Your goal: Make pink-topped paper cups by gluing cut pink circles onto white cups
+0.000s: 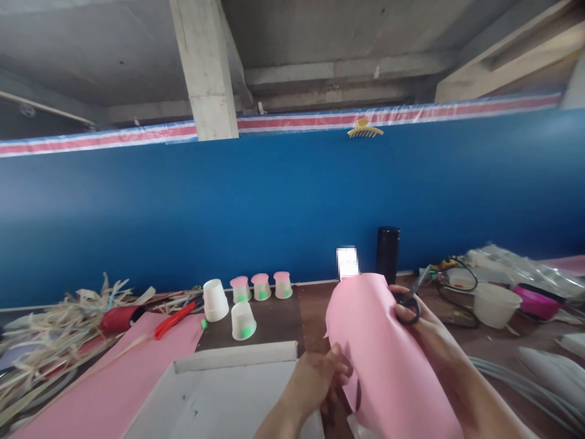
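Note:
A large pink sheet (384,360), apparently paper or thin foam, is curved and held up in front of me. My left hand (324,375) is closed at its left edge, fingertips against the sheet. My right hand (423,320) grips a pair of dark-handled scissors (410,305), whose blades point up and away. That hand also rests against the sheet's upper right side. A dark slit or gap shows low on the sheet's left edge. Some fingers of both hands are hidden.
A white cardboard tray (235,356) lies left of my hands. Behind it stand white cups (214,300), several pink-topped. Far left are pale strips (68,335) and another pink sheet (114,384). A black cylinder (388,253) and a translucent tub (496,305) stand right, before a blue partition (274,201).

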`<control>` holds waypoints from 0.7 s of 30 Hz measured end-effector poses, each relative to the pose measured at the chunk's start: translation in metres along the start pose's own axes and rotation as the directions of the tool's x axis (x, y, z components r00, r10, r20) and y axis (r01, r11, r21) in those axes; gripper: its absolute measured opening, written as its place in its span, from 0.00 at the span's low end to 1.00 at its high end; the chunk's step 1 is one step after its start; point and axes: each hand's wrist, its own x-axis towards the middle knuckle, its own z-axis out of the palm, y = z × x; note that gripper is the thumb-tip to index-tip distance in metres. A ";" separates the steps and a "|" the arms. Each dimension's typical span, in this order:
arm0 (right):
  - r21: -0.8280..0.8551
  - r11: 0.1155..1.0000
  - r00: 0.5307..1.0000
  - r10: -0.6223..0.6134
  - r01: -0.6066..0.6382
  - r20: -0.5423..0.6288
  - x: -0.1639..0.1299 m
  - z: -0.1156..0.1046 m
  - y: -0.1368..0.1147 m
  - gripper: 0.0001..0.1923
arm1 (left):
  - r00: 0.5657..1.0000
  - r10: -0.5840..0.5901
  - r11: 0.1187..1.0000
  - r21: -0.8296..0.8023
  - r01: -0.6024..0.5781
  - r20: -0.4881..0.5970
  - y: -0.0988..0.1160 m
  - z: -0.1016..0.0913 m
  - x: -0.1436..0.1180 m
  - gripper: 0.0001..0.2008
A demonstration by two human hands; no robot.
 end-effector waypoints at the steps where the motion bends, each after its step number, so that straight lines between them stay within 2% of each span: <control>1: -0.008 1.000 1.000 0.005 -0.005 0.005 -0.001 0.001 0.000 0.25 | 0.999 -0.035 0.995 -0.096 0.038 0.038 -0.001 0.003 0.000 0.27; 3: -0.006 1.000 1.000 0.014 -0.014 0.012 -0.002 0.003 0.001 0.25 | 0.990 -0.063 0.932 -0.348 0.105 0.130 -0.001 0.008 0.000 0.24; 5: 0.018 1.000 1.000 0.024 -0.025 0.019 -0.003 0.005 0.002 0.26 | 0.973 -0.082 0.779 -0.594 0.198 0.216 0.000 0.013 -0.001 0.18; 7: 0.038 0.999 0.999 0.033 -0.033 0.025 -0.005 0.007 0.002 0.27 | 0.956 -0.105 0.636 -0.720 0.277 0.274 -0.001 0.017 -0.001 0.14; 9: 0.044 0.998 0.999 0.040 -0.041 0.032 -0.006 0.009 0.003 0.27 | 0.948 -0.120 0.570 -0.761 0.309 0.295 -0.005 0.019 -0.001 0.11; 15: 0.073 0.996 0.997 0.044 -0.049 0.068 -0.005 0.009 0.004 0.27 | 0.945 -0.121 0.503 -0.802 0.321 0.303 -0.014 0.027 0.000 0.10; 18: 0.084 0.994 0.992 0.056 -0.065 0.110 -0.003 0.008 0.004 0.26 | 0.965 -0.088 0.511 -0.820 0.256 0.246 -0.013 0.032 0.000 0.10; 21: 0.084 0.994 0.996 0.063 -0.068 0.063 0.004 0.004 0.008 0.27 | 0.984 -0.080 0.518 -0.837 0.175 0.156 -0.011 0.031 0.001 0.10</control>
